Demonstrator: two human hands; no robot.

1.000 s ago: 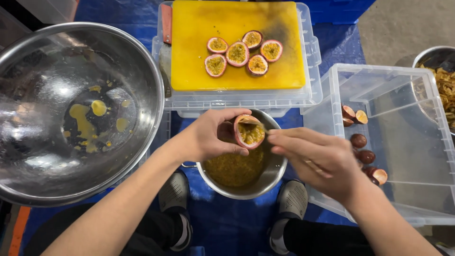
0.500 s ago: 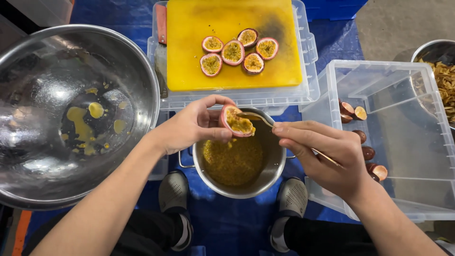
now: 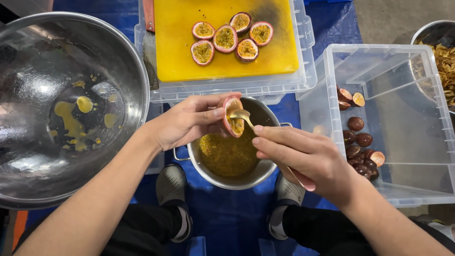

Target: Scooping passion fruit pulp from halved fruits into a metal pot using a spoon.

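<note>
The left hand has tipped the passion fruit half from lying cut-face up, as it was a second ago, to standing nearly on edge over the small steel pot, its fingers closed around the rind with the thumb on the near side. The right hand has brought the spoon up into the open face, where before the fingers were only pinched beside the fruit; now they grip the handle, and the spoon's bowl sits inside the shell against the pulp. The change reads as scooping under way, with the fruit held just above the yellow seedy pulp already in the pot (it looks roughly half full). Beyond the pot, 5 more halves lie cut-face up on the yellow cutting board, which rests on a clear plastic bin. At left a big steel bowl carries only smears of juice; at right a clear plastic tub holds whole and halved fruits.
</note>
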